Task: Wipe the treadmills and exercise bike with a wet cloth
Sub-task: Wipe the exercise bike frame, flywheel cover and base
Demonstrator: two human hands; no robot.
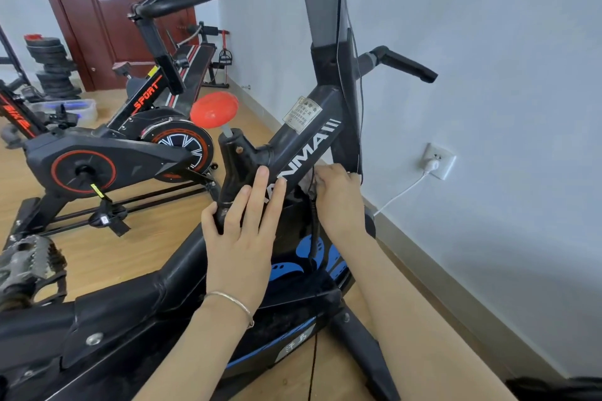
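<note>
Two hands worked on the black exercise bike (303, 143) at centre frame. The left hand (242, 231), a bracelet (233, 301) on its wrist, lay with straight fingers against the slanted frame tube, thumb hooked round a lower post. At three o'clock from it, the right hand (338, 195) pinched a pale cloth (308, 181) against the tube's underside. A second bike (123, 146) stood at ten o'clock.
</note>
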